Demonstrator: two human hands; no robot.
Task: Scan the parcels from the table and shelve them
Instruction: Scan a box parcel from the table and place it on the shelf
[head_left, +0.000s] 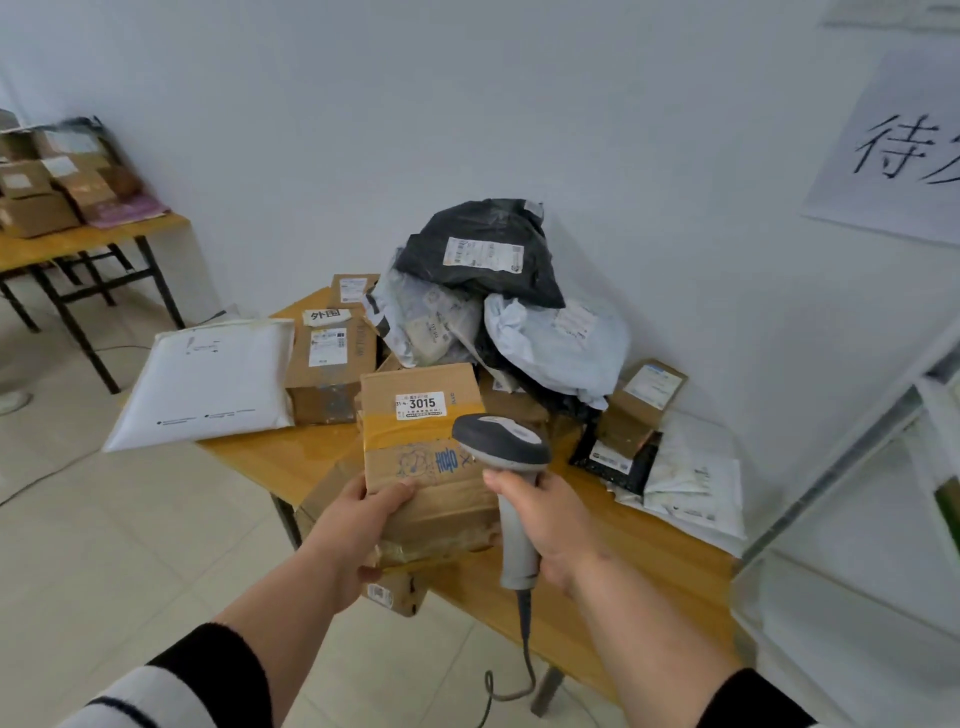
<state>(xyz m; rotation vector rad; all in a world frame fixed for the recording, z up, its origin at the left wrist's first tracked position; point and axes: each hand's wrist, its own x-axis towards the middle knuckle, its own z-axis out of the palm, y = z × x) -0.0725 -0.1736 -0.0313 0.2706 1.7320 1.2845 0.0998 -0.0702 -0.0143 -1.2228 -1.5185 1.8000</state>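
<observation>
A brown cardboard parcel (427, 457), bound with yellowish tape and labelled 3015, is held above the wooden surface (613, 540) by the left hand (358, 525), fingers curled round its near-left corner. Just right of the parcel, a grey handheld barcode scanner (506, 467) is gripped by the right hand (550, 525). Behind the parcel, black and white plastic mailer bags (498, 301) are piled.

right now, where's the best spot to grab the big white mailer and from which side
Probably its near edge, from the front-left. The white mailer lies flat with that side overhanging the table, so fingers can slip under it. Its right side butts against a box, which blocks that approach.
</observation>
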